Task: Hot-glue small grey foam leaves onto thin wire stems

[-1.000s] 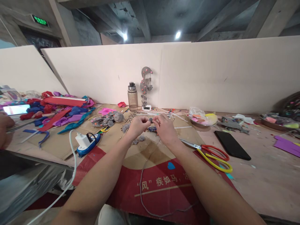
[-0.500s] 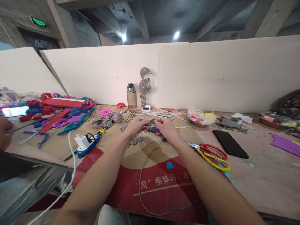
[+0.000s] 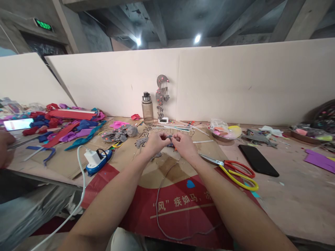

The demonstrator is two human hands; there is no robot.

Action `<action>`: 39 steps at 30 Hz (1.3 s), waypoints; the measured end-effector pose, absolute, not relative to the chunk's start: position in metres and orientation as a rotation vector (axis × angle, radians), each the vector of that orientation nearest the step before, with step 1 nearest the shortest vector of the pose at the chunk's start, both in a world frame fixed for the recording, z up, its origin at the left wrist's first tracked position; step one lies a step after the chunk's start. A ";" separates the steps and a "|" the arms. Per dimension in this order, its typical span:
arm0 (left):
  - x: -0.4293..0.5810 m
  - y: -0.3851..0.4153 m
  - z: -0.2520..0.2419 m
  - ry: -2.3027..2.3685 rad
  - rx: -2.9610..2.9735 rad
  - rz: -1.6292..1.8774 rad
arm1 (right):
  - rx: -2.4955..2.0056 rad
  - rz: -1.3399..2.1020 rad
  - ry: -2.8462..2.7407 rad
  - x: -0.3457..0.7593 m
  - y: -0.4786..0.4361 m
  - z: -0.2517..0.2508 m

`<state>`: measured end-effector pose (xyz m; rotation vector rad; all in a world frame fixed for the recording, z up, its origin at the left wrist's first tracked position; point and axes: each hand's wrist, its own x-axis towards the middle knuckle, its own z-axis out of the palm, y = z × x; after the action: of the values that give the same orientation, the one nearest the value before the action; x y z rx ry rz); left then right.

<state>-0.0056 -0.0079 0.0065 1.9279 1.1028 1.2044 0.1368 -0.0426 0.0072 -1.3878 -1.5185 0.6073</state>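
Note:
Over the cardboard, my left hand [image 3: 156,143] and my right hand [image 3: 185,144] meet with fingertips pinched on a small grey felt piece [image 3: 170,137]. Most of that piece is hidden by the fingers. A grey cord [image 3: 157,202] trails from below my hands down over the red print of the cardboard [image 3: 141,223]. Small grey felt cutouts [image 3: 158,154] lie just under my left hand, and more grey pieces [image 3: 141,142] rest to its left. Bits of blue and orange are partly covered behind my right hand. Scissors [image 3: 227,167] with red and yellow handles lie beside my right forearm.
A water bottle [image 3: 147,108] and a small clock [image 3: 163,120] stand at the white board, where a grey hanging ornament [image 3: 162,93] is fixed. A black phone [image 3: 258,160] lies right; a blue power strip [image 3: 98,163] with a white cable lies left. Another person's hand [image 3: 5,139] shows far left.
My hands have drawn closer together, with the fingers curled tighter around the grey felt piece. My left hand has shifted slightly right, so more of the grey pieces beside it show.

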 end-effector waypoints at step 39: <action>-0.086 0.051 0.007 1.413 1.437 2.132 | -1.212 1.151 -1.437 0.145 -0.040 0.002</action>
<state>-0.0857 0.0513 0.0070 1.4365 1.4133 2.1321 0.1453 -0.0399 0.0022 -1.2125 -1.4371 1.1513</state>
